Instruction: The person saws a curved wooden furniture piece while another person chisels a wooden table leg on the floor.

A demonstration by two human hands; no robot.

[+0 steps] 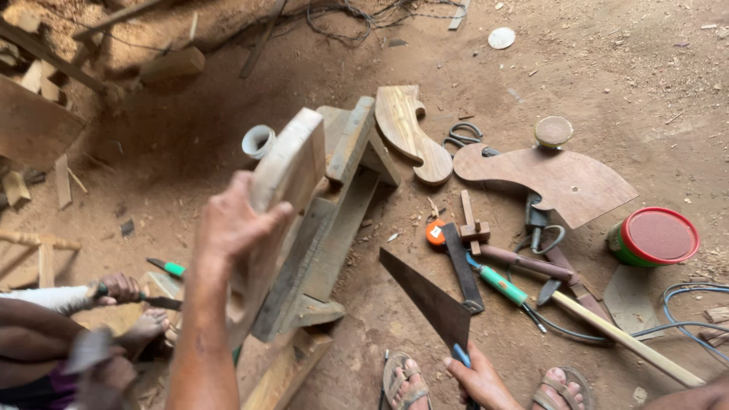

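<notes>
saw handle [462, 355]: mostly hidden in our right hand [478, 380]
co-worker's near hand [95, 357]: blurred
blue cable [695, 311]: cut off at right edge

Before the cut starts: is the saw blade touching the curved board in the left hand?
Apart. The head view shows bare dirt floor between the saw blade and the curved board gripped by the left hand.

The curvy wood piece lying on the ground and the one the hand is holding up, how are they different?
The curved piece on the ground lies flat, untouched, showing its broad face. The held piece stands tilted on edge, gripped by the left hand and leaning on the wooden bench. The ground piece looks yellower with clear grain; the held piece looks paler and greyer. Both are thick, cut wood with curved outlines.
</notes>
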